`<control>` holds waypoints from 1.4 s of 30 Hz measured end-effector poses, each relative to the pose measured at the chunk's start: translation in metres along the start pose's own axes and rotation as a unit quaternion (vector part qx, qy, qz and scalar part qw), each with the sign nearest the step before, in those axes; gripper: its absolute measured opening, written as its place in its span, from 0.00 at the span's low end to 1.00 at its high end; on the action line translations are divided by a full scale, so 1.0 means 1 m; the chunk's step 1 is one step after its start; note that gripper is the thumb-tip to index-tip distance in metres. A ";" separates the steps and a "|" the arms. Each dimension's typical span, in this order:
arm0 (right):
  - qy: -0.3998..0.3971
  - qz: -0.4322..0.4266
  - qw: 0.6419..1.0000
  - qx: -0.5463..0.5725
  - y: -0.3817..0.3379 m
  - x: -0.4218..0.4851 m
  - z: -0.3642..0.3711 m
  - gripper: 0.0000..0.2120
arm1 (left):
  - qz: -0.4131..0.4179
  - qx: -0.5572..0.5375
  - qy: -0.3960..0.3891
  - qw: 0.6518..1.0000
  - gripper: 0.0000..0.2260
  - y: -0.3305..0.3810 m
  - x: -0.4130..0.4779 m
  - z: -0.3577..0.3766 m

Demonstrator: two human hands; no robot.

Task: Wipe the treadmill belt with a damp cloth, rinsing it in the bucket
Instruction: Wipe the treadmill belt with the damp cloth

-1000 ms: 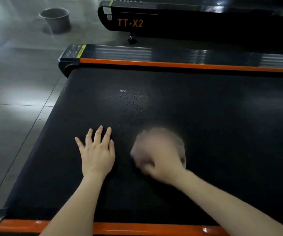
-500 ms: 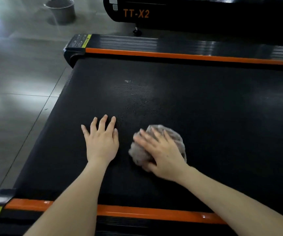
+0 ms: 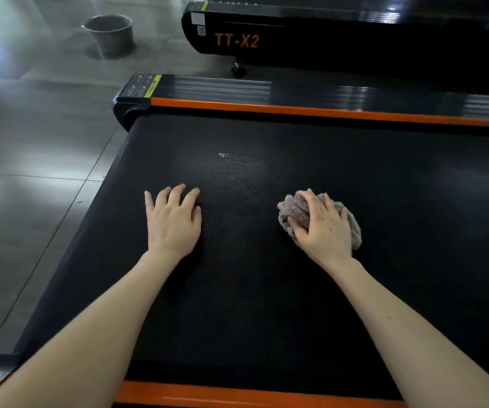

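The treadmill belt (image 3: pixel 296 304) is black, finely dotted and flat, filling the near and right of the scene. A pale dusty patch (image 3: pixel 228 169) with white specks lies towards its far left. The cloth (image 3: pixel 291 209), greyish-pink and fluffy, sits bunched in a lump on the belt, right of the patch, gripped by the right hand (image 3: pixel 322 228). The grey bucket (image 3: pixel 110 32) stands upright far left, well apart from the belt.

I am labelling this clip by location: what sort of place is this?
Probably a gym or treadmill showroom: the treadmill belt being wiped, a second treadmill marked TT-X2 behind it, and a glossy tiled floor.
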State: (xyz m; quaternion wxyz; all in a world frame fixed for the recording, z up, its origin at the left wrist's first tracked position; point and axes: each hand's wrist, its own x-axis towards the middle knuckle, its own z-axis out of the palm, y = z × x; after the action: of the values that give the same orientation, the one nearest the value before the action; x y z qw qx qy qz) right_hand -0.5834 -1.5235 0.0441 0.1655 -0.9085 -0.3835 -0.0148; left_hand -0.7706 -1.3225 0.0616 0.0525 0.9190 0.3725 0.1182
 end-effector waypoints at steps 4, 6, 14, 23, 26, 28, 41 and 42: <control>0.010 -0.021 1.000 0.011 0.004 0.015 0.005 0.24 | -0.005 0.002 -0.029 1.000 0.20 -0.005 0.022 0.019; 0.010 -0.017 1.000 0.010 0.006 0.039 0.005 0.23 | -0.008 -0.006 -0.017 1.000 0.20 -0.007 0.022 0.026; -0.050 -0.141 0.989 -0.010 -0.081 0.062 0.030 0.24 | -0.013 -0.020 -0.030 0.999 0.20 -0.009 0.022 0.025; 0.003 0.093 0.995 -0.026 -0.031 0.154 0.025 0.28 | -0.014 -0.021 -0.022 0.999 0.21 -0.011 0.024 0.028; -0.007 -0.067 0.998 -0.008 -0.074 0.139 0.047 0.30 | -0.013 -0.024 -0.025 0.999 0.21 -0.012 0.024 0.027; -0.040 -0.187 0.982 0.004 -0.084 0.131 0.051 0.29 | -0.019 -0.023 -0.022 0.999 0.21 -0.011 0.024 0.027; -0.045 -0.131 0.990 0.029 -0.086 0.243 0.044 0.21 | -0.018 -0.024 -0.015 0.999 0.25 -0.009 0.022 0.024; -0.031 -0.096 0.995 0.017 -0.068 0.245 0.038 0.21 | -0.018 -0.025 -0.014 0.999 0.26 -0.008 0.022 0.023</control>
State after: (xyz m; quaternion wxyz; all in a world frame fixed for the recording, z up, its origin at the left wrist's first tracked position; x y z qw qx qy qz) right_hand -0.4619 -1.2977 0.0654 0.1670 -0.8646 -0.4739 0.0044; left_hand -0.7550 -1.3016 0.0413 0.0828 0.9122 0.3850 0.1131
